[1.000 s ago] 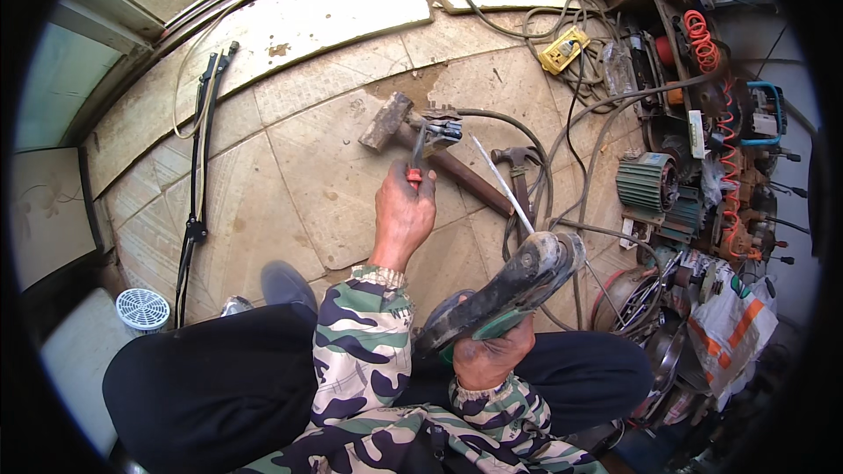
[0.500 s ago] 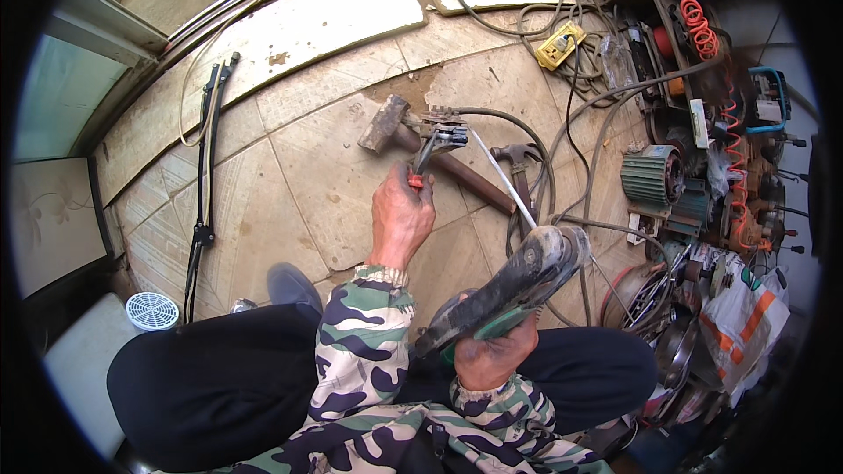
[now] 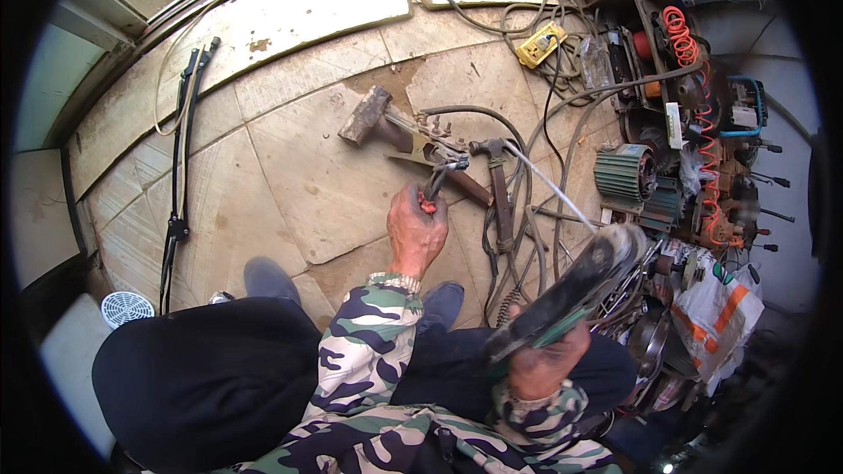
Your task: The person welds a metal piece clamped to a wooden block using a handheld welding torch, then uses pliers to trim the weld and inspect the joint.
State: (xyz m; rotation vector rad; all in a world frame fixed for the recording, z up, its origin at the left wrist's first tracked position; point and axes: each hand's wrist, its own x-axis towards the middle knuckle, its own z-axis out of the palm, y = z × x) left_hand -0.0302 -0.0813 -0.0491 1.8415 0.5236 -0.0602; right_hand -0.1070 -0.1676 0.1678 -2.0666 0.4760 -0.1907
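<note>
My left hand [image 3: 417, 233] is closed on red-handled pliers [image 3: 435, 184], whose jaws are at a small metal piece [image 3: 457, 163], beside a metal part with several bolts [image 3: 432, 133]. My blurred right hand [image 3: 544, 360] grips a black-and-green tool [image 3: 571, 294]; a thin white rod [image 3: 551, 184] runs from its upper end toward the metal piece, and I cannot tell if it touches. A sledgehammer [image 3: 364, 114] lies on the tiles under the metal part, and a claw hammer [image 3: 502, 206] lies just right of it.
Tangled cables [image 3: 575, 79] and a yellow power strip [image 3: 540, 44] lie at the upper right. A green motor [image 3: 619, 171], red coiled hose [image 3: 680, 35] and piled scrap with a sack [image 3: 716, 316] line the right side. Long black arms [image 3: 180, 167] and a white round grille [image 3: 127, 307] are at left.
The black-and-green tool and my right hand have swung right with the rod. My left hand and pliers have shifted right and slightly down with the small piece, uncovering more of the bolted part.
</note>
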